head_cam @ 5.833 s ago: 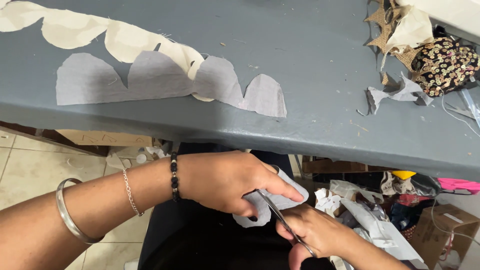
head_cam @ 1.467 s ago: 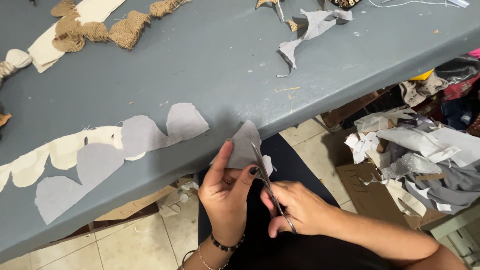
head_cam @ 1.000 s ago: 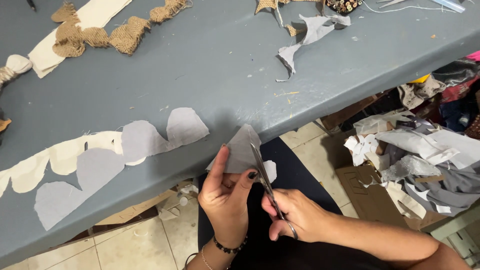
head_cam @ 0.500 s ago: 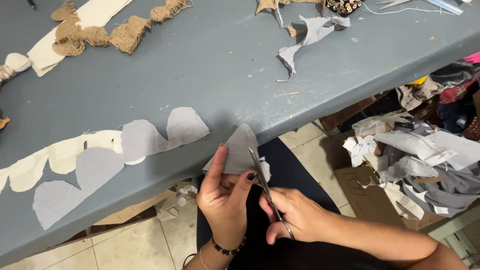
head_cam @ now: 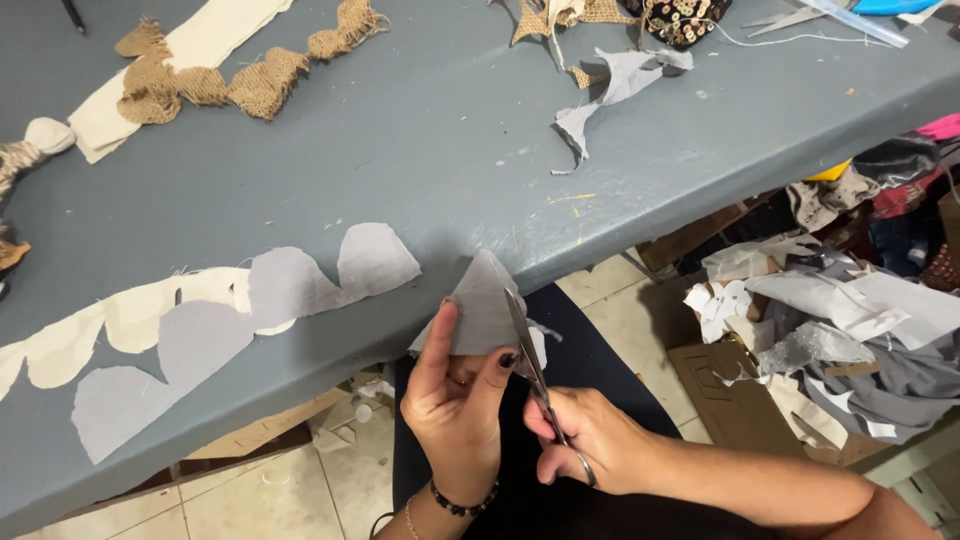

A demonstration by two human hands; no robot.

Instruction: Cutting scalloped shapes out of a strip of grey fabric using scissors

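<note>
— So, where's the small grey fabric piece (head_cam: 480, 315) now?
— Pinched in the left hand (head_cam: 455, 405), just below the grey-blue table's edge (head_cam: 620, 225). Since a moment ago the right hand (head_cam: 590, 440), closed round the steel scissors (head_cam: 530, 365), has driven the blades further along it, so the cut is advancing.

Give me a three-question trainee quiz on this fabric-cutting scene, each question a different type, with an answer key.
1. True or false: the right hand works the scissors.
2. The left hand holds: A) burlap strip B) grey fabric piece C) pencil.
3. Fill in: the scalloped grey strip lies on the grey ____.

Key
1. True.
2. B, the grey fabric piece, pinched between thumb and fingers below the table's edge.
3. Table.
</note>
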